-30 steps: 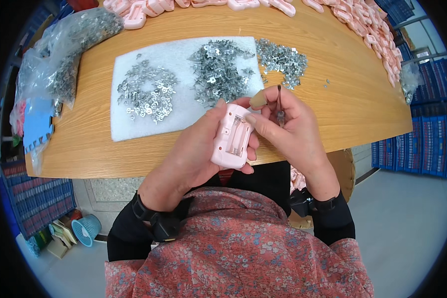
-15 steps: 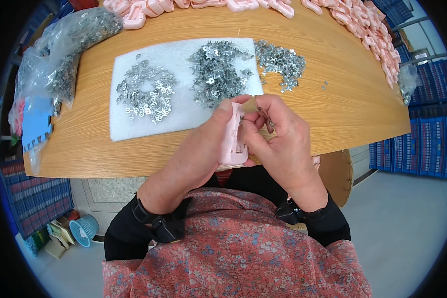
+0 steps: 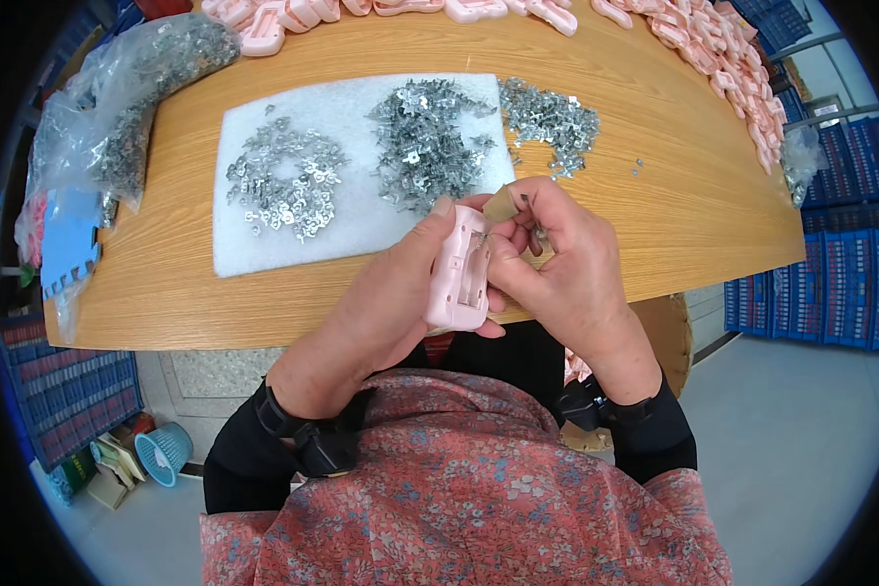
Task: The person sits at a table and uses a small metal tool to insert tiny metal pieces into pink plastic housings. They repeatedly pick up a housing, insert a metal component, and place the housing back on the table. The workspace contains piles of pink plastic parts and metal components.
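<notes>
My left hand (image 3: pixel 386 278) is closed around a pale pink plastic casing (image 3: pixel 449 283), its long open recess turned up and to the right. My right hand (image 3: pixel 566 244) is at the casing's far right side, thumb and fingertips pinched at the upper end of the recess. Brown tape (image 3: pixel 501 205) wraps one right fingertip. Small metal pieces (image 3: pixel 540 236) glint among the curled right fingers; their exact shape is too small to tell. Past the hands, a white foam sheet (image 3: pixel 347 239) carries two heaps of small metal clips, a left heap (image 3: pixel 288 181) and a right heap (image 3: pixel 428 142).
More metal clips (image 3: pixel 555 125) lie right of the foam on the wooden table (image 3: pixel 674 225). Pink casings (image 3: pixel 718 59) line the far and right edges. Clear bags of metal parts (image 3: pixel 146 88) stand left, by a blue foam piece (image 3: pixel 71 239). Blue crates (image 3: pixel 820 283) are stacked at right.
The pink casing has turned in my left hand, so more of its recess faces up. My right hand has shifted a little to the right, still close to the recess.
</notes>
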Motion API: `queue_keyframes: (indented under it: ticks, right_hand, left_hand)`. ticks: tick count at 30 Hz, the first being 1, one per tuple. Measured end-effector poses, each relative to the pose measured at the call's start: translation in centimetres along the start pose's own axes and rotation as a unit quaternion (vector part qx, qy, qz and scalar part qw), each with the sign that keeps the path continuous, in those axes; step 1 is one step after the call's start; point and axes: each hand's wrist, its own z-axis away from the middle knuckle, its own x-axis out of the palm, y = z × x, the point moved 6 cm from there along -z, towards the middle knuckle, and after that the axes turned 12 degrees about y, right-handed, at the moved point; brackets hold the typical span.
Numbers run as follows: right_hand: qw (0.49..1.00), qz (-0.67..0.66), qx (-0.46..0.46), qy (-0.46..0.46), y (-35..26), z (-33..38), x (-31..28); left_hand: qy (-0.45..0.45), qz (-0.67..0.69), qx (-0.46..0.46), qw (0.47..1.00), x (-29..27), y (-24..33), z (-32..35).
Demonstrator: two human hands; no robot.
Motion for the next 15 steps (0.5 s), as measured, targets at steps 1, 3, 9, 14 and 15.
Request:
queue_keyframes:
  ticks: [1, 3, 9, 14, 15]
  right_hand:
    - [1.0, -0.001, 0.012, -0.018, 0.0, 0.0, 0.1]
    - [0.998, -0.005, 0.037, -0.055, -0.2, -0.2, 0.2]
    - [0.989, 0.058, -0.113, -0.079, -1.6, -0.5, 0.3]
    - [0.994, 0.04, -0.076, -0.063, -0.7, -0.7, -0.3]
    - [0.996, 0.027, -0.05, -0.061, -0.4, -0.7, -0.5]
  left_hand:
    - [0.003, -0.001, -0.005, 1.0, 0.0, -0.1, 0.0]
    - [0.008, -0.009, -0.014, 1.0, -0.1, -0.2, 0.0]
    - [-0.008, -0.044, -0.04, 0.998, -0.3, -0.9, -0.2]
    - [-0.046, -0.024, -0.058, 0.997, -0.2, -1.0, -0.3]
    - [-0.049, -0.009, -0.056, 0.997, -0.3, -0.8, -0.3]
